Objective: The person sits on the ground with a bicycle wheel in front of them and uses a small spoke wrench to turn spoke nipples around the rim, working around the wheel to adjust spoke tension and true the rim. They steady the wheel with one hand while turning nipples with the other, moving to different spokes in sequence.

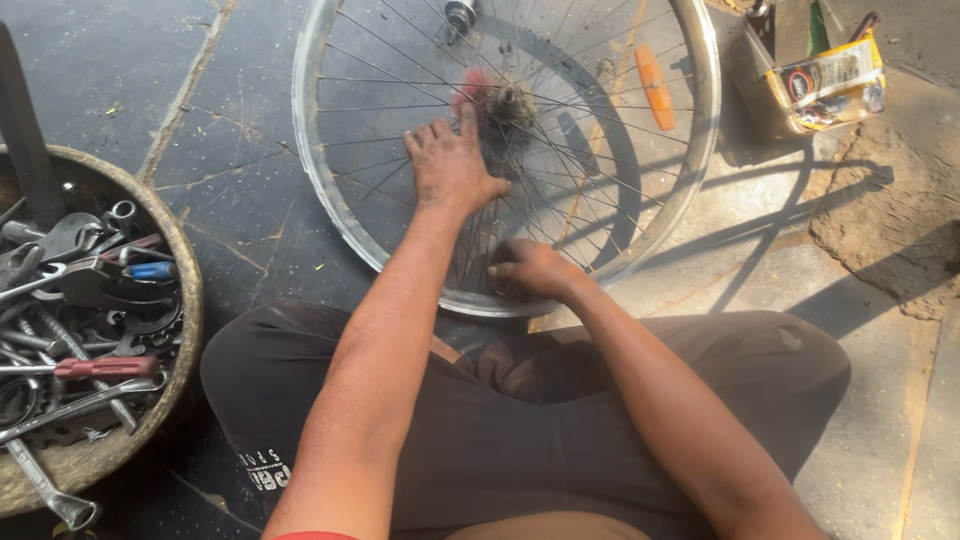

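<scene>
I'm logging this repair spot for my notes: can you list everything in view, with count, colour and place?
Bicycle wheel: one, silver rim and spokes, orange reflector, lying on the ground ahead.
Tool basin: one, round, rusty brown, at left.
Wrenches and spanners: many, grey metal, piled in the basin.
Screwdriver: one, red handle, in the basin.
Packet: one, yellow, top right.
Left hand: flat on the spokes near the hub.
Right hand: closed, at the near rim.
</scene>
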Motion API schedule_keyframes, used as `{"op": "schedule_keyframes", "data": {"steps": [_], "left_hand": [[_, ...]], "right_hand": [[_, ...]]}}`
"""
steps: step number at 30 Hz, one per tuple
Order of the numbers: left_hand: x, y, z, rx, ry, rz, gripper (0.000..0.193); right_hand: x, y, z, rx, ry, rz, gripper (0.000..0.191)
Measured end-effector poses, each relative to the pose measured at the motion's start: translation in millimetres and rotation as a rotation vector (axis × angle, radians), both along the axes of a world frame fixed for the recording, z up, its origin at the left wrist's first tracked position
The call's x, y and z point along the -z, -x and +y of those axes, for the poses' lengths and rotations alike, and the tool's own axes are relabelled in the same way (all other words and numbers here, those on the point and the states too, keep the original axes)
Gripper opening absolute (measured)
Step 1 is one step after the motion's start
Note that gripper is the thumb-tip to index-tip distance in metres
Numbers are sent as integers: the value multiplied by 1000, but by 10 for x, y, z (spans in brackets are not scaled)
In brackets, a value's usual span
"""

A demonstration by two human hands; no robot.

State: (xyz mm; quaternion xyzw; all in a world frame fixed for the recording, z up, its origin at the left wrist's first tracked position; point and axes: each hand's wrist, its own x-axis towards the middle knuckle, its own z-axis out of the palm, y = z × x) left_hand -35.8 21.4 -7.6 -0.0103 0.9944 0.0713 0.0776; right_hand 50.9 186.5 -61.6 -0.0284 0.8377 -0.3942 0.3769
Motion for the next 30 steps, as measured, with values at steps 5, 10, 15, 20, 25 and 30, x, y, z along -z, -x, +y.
{"op": "schedule_keyframes", "data": {"steps": [5,10,15,20,25,30], "left_hand": [[-56,-78,12,-5,-9,-41,131],[-98,-107,102,-54,8,-81,133],[-131,-154,118,-81,-19,-62,132],[-115,-146,81,-75,-28,-79,133],[-56,-152,65,-72,-44,-70,133],[-51,-153,93,-61,-26,-65,134]], "right_hand": [[-103,-23,-112,-189,-430,289,48],[71,-201,-21,-175,-455,547,42],[291,-357,-73,-146,-612,795,19],[90,-54,195,-240,-296,387,50],[-69,161,401,-120,270,-301,62],[-42,95,328,-213,24,-13,51]]}}
